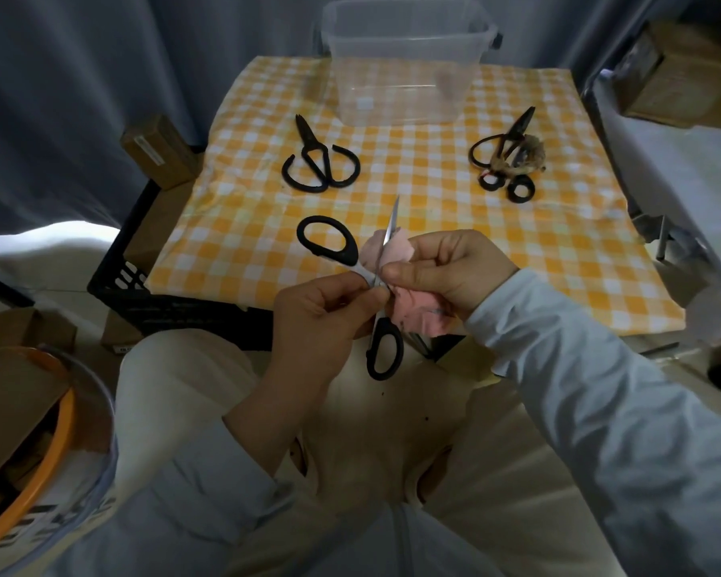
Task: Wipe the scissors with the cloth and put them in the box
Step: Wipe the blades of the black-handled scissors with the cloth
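Tablecloth [192, 276] edge: scissors [351, 254] in left hand [313, 318] (cloth [408, 305] alongside)

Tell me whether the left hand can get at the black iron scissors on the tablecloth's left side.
Probably, but not yet: the left hand pinches the open black-handled steel scissors, so its grip is taken. Nothing stands on the yellow checked tablecloth between it and the black iron scissors.
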Demonstrator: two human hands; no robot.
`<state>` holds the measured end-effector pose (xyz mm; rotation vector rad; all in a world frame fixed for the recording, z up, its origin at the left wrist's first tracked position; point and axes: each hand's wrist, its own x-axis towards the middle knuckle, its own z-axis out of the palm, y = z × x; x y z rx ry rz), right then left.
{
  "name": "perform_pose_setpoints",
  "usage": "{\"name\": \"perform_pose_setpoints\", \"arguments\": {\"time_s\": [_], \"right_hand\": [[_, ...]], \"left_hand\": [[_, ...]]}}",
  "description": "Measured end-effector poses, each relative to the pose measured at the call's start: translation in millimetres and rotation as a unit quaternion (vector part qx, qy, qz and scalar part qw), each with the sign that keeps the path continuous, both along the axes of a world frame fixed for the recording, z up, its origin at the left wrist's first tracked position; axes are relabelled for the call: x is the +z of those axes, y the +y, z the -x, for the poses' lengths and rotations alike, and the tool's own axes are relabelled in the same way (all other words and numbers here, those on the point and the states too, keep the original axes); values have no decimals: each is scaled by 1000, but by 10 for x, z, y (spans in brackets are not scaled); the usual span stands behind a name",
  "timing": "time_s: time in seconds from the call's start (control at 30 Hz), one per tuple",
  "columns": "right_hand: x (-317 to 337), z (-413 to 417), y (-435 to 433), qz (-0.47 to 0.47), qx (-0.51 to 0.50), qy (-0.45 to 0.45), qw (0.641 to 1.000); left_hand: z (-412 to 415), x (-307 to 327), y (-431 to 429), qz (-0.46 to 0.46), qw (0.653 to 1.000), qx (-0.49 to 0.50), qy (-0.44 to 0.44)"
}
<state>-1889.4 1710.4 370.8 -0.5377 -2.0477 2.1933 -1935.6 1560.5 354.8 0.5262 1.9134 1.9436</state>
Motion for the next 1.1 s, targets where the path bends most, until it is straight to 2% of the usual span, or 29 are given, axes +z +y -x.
{"name": "perform_pose_setpoints", "arguments": {"time_s": [0.2, 0.33, 0.4, 0.53, 0.73, 0.93, 1.1], "right_hand": [[46, 35, -149, 3, -73, -11, 997], [60, 98, -95, 54, -135, 7, 989], [60, 115, -49, 46, -132, 5, 990], [74, 53, -115, 44, -62, -31, 997], [52, 172, -5, 38, -177, 7, 984], [17, 95, -52, 14, -78, -33, 996], [48, 191, -38, 19, -158, 0, 987]], "left_hand": [[-5, -26, -20, 1, 1000, -12, 17], [-79, -8, -20, 9, 999, -17, 29], [-77, -5, -10, 9, 1000, -1, 18], [-17, 44, 18, -11, 1000, 10, 16], [-80, 14, 14, -1, 999, -22, 30], [-39, 12, 16, -14, 1000, -10, 2], [-43, -5, 21, 7, 999, -25, 46]]}}
